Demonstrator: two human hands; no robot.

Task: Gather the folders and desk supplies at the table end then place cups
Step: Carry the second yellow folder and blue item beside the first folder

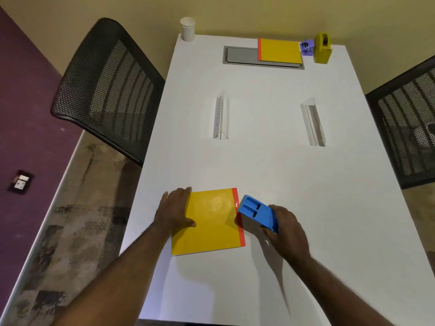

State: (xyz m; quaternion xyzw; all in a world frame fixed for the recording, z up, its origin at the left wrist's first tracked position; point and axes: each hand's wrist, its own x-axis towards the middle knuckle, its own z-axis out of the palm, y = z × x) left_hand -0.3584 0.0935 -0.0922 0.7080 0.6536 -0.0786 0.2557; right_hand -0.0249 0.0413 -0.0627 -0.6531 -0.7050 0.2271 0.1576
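Two hands are busy near the table's [270, 161] near edge. The left hand [175, 209] lies flat on a yellow folder [209, 222]. The right hand [286, 225] grips a blue holder [257, 212], tilted beside it. Another folder [280, 51] and a cup [187, 28] sit at the far edge.

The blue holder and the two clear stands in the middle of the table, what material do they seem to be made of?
The blue holder, in the grip of the right hand, looks like moulded plastic: one even colour, glossy highlights, rounded slots. The two clear stands look like acrylic, perhaps glass: see-through, with bright, sharp edges.
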